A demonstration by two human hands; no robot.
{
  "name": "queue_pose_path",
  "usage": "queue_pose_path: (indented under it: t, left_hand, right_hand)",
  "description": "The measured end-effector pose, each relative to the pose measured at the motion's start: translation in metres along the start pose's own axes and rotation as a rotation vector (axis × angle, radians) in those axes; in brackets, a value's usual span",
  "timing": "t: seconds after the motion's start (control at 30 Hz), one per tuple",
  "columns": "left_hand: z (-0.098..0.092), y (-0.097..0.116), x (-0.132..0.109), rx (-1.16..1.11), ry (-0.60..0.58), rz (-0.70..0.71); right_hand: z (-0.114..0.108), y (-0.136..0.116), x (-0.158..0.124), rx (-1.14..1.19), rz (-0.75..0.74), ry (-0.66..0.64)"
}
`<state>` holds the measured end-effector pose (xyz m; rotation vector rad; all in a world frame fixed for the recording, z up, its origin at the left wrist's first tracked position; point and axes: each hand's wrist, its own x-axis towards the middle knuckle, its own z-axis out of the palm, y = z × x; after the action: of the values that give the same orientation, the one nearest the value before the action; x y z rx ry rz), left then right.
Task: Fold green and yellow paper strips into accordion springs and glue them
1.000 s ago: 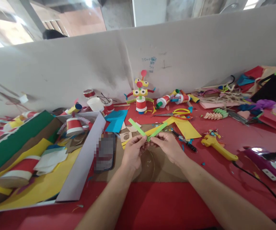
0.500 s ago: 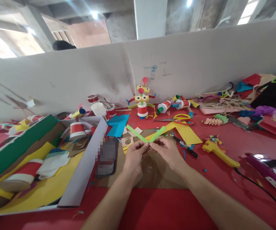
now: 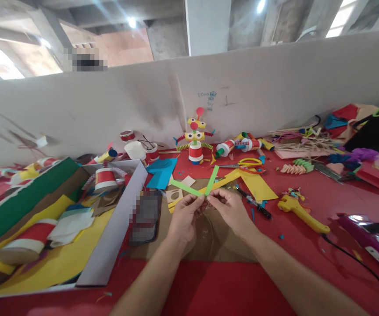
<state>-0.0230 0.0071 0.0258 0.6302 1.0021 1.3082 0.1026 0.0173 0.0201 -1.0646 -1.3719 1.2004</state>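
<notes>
Two light green paper strip arms (image 3: pixel 188 188) meet in a V between my fingertips; whether it is one folded strip or two is hidden by the fingers. My left hand (image 3: pixel 187 215) pinches the corner from the left. On the other side, my right hand (image 3: pixel 226 206) pinches the same corner between thumb and fingers. Both hands hover above a brown cardboard sheet (image 3: pixel 222 245). Just behind them lie a yellow paper piece (image 3: pixel 258 184) and a cardboard piece with a hole (image 3: pixel 174 196).
A phone (image 3: pixel 145 217) and an open box (image 3: pixel 110 250) of paper parts are at left. Behind stands a paper-cup figure (image 3: pixel 195 151). Scissors (image 3: pixel 242 163), a black-handled cutter (image 3: pixel 258 207), a yellow glue gun (image 3: pixel 303 215) with a cord and a purple power strip (image 3: pixel 370 237) lie right.
The right arm of the green strip has swung up to a steeper angle, and the left arm has tilted lower. My hands stay nearly in place, still pinching the corner.
</notes>
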Motion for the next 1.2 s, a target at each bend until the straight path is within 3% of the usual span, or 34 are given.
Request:
queue_pose_path:
  t: [0.67, 1.07, 1.2]
  left_hand:
    - [0.0011, -0.0012, -0.0006, -0.079, -0.015, 0.005]
    - [-0.0006, 0.0001, -0.0021, 0.06, -0.005, 0.005]
    - [-0.003, 0.0019, 0.0015, -0.075, -0.003, -0.043]
  right_hand:
    - [0.0026, -0.0021, -0.0024, 0.121, 0.022, 0.015]
    - [-0.0022, 0.0003, -0.0018, -0.007, 0.007, 0.009]
    - [-0.0058, 0.0033, -0.0011, 0.046, 0.024, 0.187]
